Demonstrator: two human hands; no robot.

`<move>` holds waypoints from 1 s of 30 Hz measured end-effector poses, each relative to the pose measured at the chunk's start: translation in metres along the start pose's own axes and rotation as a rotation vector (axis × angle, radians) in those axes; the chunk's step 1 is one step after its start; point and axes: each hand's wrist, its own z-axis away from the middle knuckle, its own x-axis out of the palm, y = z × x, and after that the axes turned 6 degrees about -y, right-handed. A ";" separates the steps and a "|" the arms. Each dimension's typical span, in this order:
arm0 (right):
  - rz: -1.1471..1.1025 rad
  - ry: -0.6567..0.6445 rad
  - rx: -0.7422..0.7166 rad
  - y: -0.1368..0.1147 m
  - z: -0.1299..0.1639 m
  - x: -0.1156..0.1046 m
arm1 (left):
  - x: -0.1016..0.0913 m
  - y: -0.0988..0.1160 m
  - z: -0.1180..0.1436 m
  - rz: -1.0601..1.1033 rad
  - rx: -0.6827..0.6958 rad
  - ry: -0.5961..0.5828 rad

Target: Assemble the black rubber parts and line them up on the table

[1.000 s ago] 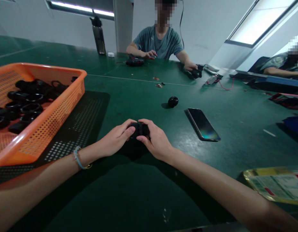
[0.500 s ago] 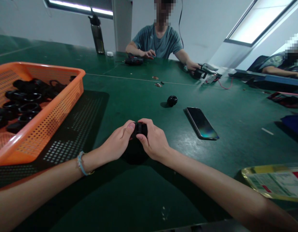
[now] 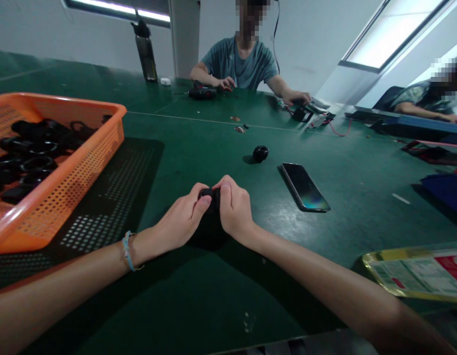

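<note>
Your left hand (image 3: 180, 222) and your right hand (image 3: 234, 209) meet in the middle of the green table (image 3: 199, 305), and both are closed around one small black part (image 3: 209, 196). Your two thumbs press on its top, and your fingers wrap its sides, so most of the part is hidden. The hands rest just above the table surface. Beyond them, a second black round part (image 3: 260, 153) lies alone on the table, and a dark phone (image 3: 303, 186) lies near it, to the right. At your left, an orange basket (image 3: 73, 167) stands on a perforated black mat (image 3: 113, 197) and holds many black rings (image 3: 32, 158). At the far side, another person (image 3: 247, 64) sits with both hands on the table.
</note>
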 end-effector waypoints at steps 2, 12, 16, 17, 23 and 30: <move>-0.037 0.009 0.047 -0.002 0.000 0.001 | -0.001 -0.003 -0.001 -0.027 0.046 0.006; -0.022 0.056 -0.036 0.002 -0.003 0.009 | -0.001 -0.002 -0.009 0.226 -0.084 0.109; 0.083 0.043 -0.133 0.001 -0.004 0.009 | 0.003 -0.003 -0.014 0.313 -0.206 0.204; 0.103 0.040 -0.145 0.001 -0.004 0.009 | 0.004 -0.004 -0.015 0.309 -0.219 0.210; 0.100 0.014 -0.152 0.001 -0.003 0.011 | 0.003 -0.003 -0.014 -0.022 -0.243 0.285; -0.061 0.019 0.000 -0.003 0.000 0.014 | -0.003 0.002 -0.010 -0.245 -0.119 0.253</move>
